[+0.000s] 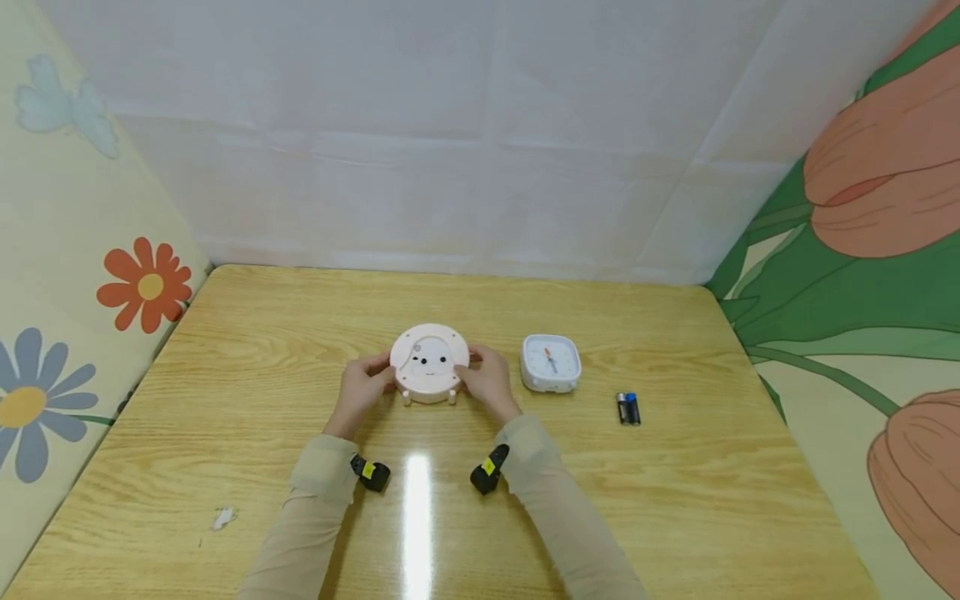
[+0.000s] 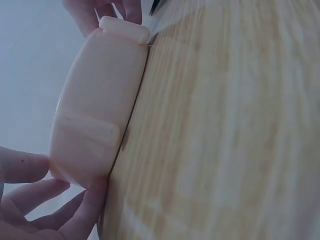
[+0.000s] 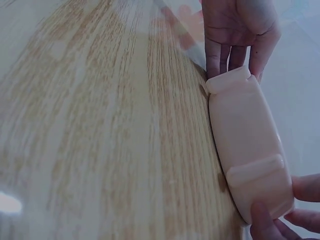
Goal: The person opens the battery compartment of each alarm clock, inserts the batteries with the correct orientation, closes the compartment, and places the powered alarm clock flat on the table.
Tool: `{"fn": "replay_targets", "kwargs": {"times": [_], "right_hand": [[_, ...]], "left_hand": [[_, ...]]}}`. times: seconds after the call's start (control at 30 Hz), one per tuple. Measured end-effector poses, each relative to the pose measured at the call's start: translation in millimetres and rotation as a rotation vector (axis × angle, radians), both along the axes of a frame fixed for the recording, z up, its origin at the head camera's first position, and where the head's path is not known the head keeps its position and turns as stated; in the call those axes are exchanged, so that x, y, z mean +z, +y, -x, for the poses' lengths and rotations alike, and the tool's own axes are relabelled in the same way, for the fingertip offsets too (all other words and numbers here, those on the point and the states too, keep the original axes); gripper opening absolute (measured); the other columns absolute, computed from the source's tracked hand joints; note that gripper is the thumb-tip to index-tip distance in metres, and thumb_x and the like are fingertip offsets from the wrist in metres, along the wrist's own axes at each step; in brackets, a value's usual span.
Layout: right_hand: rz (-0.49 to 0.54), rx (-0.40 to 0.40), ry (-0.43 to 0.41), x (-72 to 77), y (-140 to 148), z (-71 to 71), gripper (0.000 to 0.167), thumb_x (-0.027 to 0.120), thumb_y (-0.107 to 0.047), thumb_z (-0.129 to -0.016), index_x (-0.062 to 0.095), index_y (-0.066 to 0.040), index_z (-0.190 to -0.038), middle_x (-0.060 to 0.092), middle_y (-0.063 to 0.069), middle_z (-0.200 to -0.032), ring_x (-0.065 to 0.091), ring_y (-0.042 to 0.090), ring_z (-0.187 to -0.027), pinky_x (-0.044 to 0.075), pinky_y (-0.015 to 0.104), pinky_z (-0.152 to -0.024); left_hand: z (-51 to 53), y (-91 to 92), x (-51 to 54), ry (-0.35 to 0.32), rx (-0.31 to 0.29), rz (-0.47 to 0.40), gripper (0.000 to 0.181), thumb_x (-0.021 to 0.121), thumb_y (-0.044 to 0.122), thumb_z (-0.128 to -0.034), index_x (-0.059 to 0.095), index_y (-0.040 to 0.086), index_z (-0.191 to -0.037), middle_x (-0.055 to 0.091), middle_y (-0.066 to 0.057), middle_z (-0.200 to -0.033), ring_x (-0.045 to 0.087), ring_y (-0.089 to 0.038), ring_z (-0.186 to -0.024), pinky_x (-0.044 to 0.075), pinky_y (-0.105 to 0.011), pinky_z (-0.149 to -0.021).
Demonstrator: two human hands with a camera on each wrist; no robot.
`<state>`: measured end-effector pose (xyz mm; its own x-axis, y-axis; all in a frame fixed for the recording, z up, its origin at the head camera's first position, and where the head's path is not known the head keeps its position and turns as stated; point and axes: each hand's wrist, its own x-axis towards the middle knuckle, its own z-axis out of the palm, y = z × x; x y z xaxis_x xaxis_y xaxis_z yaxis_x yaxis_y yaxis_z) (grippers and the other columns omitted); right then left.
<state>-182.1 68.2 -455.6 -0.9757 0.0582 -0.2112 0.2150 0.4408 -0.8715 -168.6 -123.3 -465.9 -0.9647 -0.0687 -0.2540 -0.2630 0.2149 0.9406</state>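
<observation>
A round, pale-pink case (image 1: pixel 430 363) with a cartoon face lies face up on the wooden table, two stubby feet on its near side. My left hand (image 1: pixel 363 390) grips its left edge with the thumb near the front rim. On the opposite edge my right hand (image 1: pixel 489 382) holds it in the same way. The left wrist view shows the smooth side of the pink case (image 2: pixel 100 90) low against the table. From the right wrist, the pink case (image 3: pixel 247 130) has both feet showing, with right fingertips (image 3: pixel 262 217) on its side. Its underside is hidden.
A white square alarm clock (image 1: pixel 551 363) stands to the right of the pink case. Farther right lie two dark batteries (image 1: pixel 628 409) side by side. A small white scrap (image 1: pixel 223 518) sits at the near left. White cloth (image 1: pixel 480 167) hangs behind the table.
</observation>
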Motion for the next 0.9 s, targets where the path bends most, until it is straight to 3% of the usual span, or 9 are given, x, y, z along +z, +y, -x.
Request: {"fn": "replay_targets", "kwargs": {"times": [0.2, 0.4, 0.6, 0.73, 0.9], "right_hand": [[-0.022, 0.018, 0.009, 1.3, -0.1, 0.1, 0.041, 0.064, -0.005, -0.083, 0.054, -0.001, -0.122, 0.057, 0.015, -0.110, 0.058, 0.017, -0.076, 0.052, 0.022, -0.057], [-0.104, 0.067, 0.048, 3.7, -0.3, -1.6, 0.041, 0.064, -0.009, -0.083, 0.054, -0.002, -0.123, 0.058, 0.014, -0.109, 0.055, 0.014, -0.071, 0.049, 0.022, -0.057], [-0.213, 0.095, 0.097, 6.4, 0.6, -2.8, 0.044, 0.065, -0.013, -0.083, 0.054, -0.002, -0.124, 0.057, 0.013, -0.109, 0.050, 0.014, -0.066, 0.044, 0.022, -0.053], [-0.257, 0.102, 0.149, 8.1, 1.8, -4.3, 0.043, 0.067, -0.015, -0.082, 0.055, -0.002, -0.122, 0.055, 0.012, -0.105, 0.049, 0.016, -0.073, 0.044, 0.025, -0.059], [-0.299, 0.141, 0.222, 11.7, 1.4, -6.5, 0.027, 0.067, -0.014, -0.081, 0.066, -0.008, -0.108, 0.058, 0.009, -0.103, 0.052, 0.022, -0.090, 0.045, 0.035, -0.078]], "left_hand": [[0.1, 1.6, 2.3, -0.006, 0.002, 0.043, 0.040, 0.052, 0.006, -0.0899, 0.047, -0.003, -0.128, 0.052, -0.021, -0.124, 0.055, -0.026, -0.102, 0.052, -0.026, -0.078], [-0.9, 6.1, 2.1, 0.061, 0.038, 0.162, 0.038, 0.060, 0.008, -0.0862, 0.054, -0.005, -0.121, 0.061, -0.023, -0.107, 0.058, -0.024, -0.089, 0.050, -0.020, -0.066], [-0.5, 10.0, -0.4, 0.103, 0.081, 0.163, 0.034, 0.062, 0.006, -0.0837, 0.058, -0.006, -0.115, 0.063, -0.023, -0.102, 0.059, -0.023, -0.086, 0.049, -0.017, -0.063], [-0.5, 10.9, 0.5, 0.105, 0.091, 0.154, 0.033, 0.063, 0.005, -0.0835, 0.059, -0.007, -0.114, 0.063, -0.023, -0.101, 0.059, -0.023, -0.085, 0.049, -0.018, -0.062], [-1.5, 9.8, 1.7, 0.076, 0.090, 0.147, 0.034, 0.062, 0.006, -0.0844, 0.058, -0.006, -0.115, 0.062, -0.023, -0.104, 0.059, -0.023, -0.087, 0.050, -0.019, -0.064]]}}
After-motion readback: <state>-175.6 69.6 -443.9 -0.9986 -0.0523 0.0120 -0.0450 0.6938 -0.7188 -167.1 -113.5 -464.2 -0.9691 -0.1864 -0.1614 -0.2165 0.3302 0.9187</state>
